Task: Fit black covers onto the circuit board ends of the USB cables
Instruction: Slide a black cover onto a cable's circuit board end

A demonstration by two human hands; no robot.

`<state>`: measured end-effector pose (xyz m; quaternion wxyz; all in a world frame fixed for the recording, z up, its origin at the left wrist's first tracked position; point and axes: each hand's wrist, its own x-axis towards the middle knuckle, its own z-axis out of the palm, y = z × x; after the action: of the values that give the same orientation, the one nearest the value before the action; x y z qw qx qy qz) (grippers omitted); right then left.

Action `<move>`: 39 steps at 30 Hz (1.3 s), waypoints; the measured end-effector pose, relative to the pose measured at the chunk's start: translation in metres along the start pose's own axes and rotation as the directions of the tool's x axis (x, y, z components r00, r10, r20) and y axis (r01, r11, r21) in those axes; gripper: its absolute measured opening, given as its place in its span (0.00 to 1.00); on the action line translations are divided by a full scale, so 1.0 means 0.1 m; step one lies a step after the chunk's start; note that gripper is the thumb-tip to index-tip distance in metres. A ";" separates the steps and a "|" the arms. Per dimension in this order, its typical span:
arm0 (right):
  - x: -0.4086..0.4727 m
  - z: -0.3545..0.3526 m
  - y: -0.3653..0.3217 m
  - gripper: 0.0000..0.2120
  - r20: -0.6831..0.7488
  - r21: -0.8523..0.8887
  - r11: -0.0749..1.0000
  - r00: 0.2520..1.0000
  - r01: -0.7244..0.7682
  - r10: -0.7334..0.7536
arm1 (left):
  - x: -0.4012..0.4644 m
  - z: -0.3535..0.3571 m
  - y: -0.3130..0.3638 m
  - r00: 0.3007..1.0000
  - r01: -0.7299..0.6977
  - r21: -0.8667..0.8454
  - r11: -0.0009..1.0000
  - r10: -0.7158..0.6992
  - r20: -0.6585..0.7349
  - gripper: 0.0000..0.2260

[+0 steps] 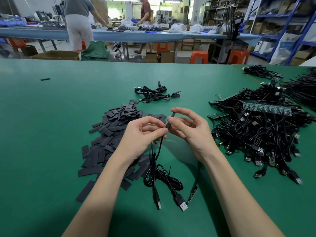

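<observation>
My left hand (145,132) pinches a black USB cable (159,161) just below its upper end, and the cable hangs down to coils and two USB plugs on the green table (51,117). My right hand (188,125) holds a narrow black cover (171,119) between thumb and fingers, right at the cable's top end. Whether a circuit board sits inside the cover is hidden. A second cable with a bare circuit board end (192,195) lies under my right forearm. A heap of flat black covers (111,132) lies to the left.
A large tangle of black USB cables with green circuit boards (259,127) fills the right side. A small bunch of cables (153,94) lies farther back at centre. One stray cover (45,79) lies far left. Two people stand at a blue bench (42,34) behind.
</observation>
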<state>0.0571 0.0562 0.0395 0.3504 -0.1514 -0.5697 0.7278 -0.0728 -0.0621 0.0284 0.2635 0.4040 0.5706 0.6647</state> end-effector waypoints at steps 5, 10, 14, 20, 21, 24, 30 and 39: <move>0.00 0.02 0.00 0.10 -0.023 -0.017 1.000 1.000 0.019 -0.019 | 0.00 0.00 -0.01 1.000 -0.001 0.006 1.000 0.001 0.009 0.06; 0.01 -0.01 -0.02 0.09 -0.038 0.014 1.000 0.999 -0.007 0.007 | -0.01 0.01 -0.01 1.000 0.012 0.016 1.000 -0.012 0.024 0.05; 0.02 -0.03 -0.03 0.10 -0.026 0.023 0.999 0.999 -0.027 0.028 | -0.02 0.01 0.00 0.999 0.021 0.033 0.999 -0.022 0.032 0.05; 0.02 -0.04 0.00 0.11 -0.030 0.001 1.000 0.999 0.018 -0.018 | -0.01 0.03 0.00 1.000 0.016 0.015 1.000 -0.017 0.022 0.05; 0.02 -0.03 0.01 0.11 -0.034 0.002 1.000 0.999 0.031 -0.031 | -0.01 0.03 0.00 1.000 0.013 0.008 1.000 -0.013 0.018 0.05; 0.02 0.00 0.04 0.10 -0.038 0.001 0.998 0.998 0.055 -0.055 | -0.01 0.03 -0.01 1.000 0.012 -0.025 1.000 -0.012 0.002 0.06; 0.01 0.02 0.07 0.10 -0.064 0.020 0.999 0.997 0.049 -0.048 | -0.02 0.05 -0.02 1.000 0.006 -0.039 0.999 -0.007 -0.030 0.06; 0.00 0.04 0.09 0.09 -0.084 0.043 0.998 0.996 0.041 -0.038 | -0.03 0.08 0.00 0.999 -0.015 -0.022 1.000 0.014 -0.033 0.05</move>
<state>0.0514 0.0528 0.0324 0.3916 -0.1625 -0.5410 0.7264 -0.0650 -0.0599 0.0277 0.2536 0.3944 0.5644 0.6794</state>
